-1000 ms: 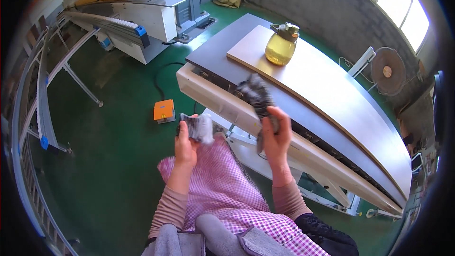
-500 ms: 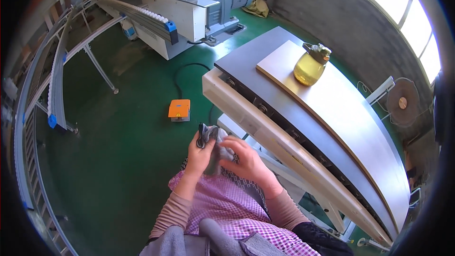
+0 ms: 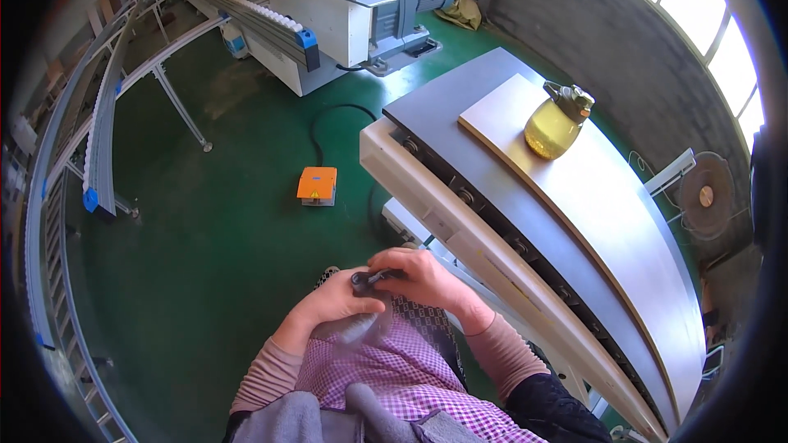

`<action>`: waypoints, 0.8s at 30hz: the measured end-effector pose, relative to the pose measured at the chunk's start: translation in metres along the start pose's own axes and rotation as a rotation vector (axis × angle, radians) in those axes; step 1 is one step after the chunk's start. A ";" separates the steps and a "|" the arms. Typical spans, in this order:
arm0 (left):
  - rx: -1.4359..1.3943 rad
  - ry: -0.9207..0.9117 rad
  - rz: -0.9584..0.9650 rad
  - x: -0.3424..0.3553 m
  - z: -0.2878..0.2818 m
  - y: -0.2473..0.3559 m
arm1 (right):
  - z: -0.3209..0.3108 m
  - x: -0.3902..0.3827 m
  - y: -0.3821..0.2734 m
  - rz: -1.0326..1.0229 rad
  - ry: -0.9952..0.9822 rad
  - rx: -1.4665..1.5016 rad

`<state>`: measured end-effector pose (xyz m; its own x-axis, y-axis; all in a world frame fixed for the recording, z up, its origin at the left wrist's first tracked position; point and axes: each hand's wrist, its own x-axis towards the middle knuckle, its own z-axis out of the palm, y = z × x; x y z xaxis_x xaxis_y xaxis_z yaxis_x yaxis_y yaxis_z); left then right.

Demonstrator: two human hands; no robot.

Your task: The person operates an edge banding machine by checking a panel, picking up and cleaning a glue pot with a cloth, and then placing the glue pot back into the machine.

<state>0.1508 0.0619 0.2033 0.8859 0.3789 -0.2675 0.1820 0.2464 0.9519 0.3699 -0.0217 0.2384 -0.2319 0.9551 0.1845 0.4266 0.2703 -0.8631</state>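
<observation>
Over checked apron [image 3: 402,361], hands [image 3: 386,291] pinching small dark grey part [image 3: 364,280]

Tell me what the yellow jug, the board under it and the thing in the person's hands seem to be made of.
The jug looks like clear plastic or glass: yellowish liquid shows through. The board looks like smooth pale wood or laminate, with a thin, darker edge. The small dark item, pinched between the left hand and right hand, has a slight sheen; it is too small to tell more.
</observation>
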 end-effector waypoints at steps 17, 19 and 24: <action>-0.672 0.562 0.482 0.108 -0.068 0.014 | -0.027 0.098 0.066 -0.365 0.239 -0.430; -0.766 0.559 0.515 0.127 -0.081 0.017 | -0.037 0.116 0.078 -0.366 0.248 -0.427; -0.378 0.711 0.735 0.198 -0.118 0.022 | -0.068 0.161 0.112 -0.235 0.322 -0.338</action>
<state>0.2801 0.2480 0.1537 0.2530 0.9450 0.2074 -0.5421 -0.0391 0.8394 0.4400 0.1707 0.2039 -0.0977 0.8384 0.5362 0.6661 0.4554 -0.5907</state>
